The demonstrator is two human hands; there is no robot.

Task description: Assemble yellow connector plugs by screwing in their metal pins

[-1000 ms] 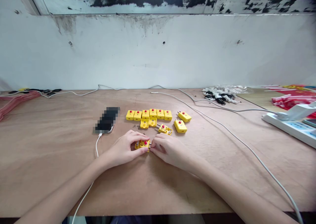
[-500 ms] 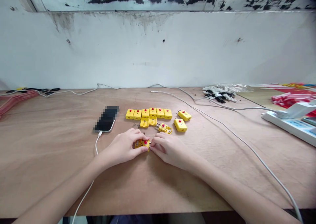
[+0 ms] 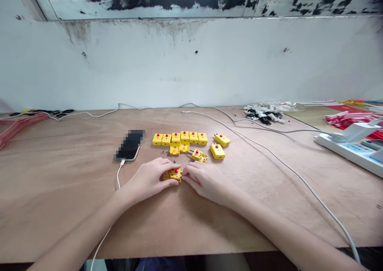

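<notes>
Yellow connector (image 3: 175,175) open; row (image 3: 184,136) at twelve o'clock looks closed
Left hand (image 3: 150,178) pinches its body; right hand (image 3: 208,183), its prongs (image 3: 181,173).

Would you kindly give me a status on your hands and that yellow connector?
Left hand gripping yellow connector. Right hand at its pins. Loose screws just beyond, not between hands.

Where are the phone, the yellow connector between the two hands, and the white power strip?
Phone (image 3: 130,145): head view, on its dark screen.
Yellow connector between the hands (image 3: 175,175): head view, on its top face by the red dot.
White power strip (image 3: 348,154): head view, on its front side.
</notes>
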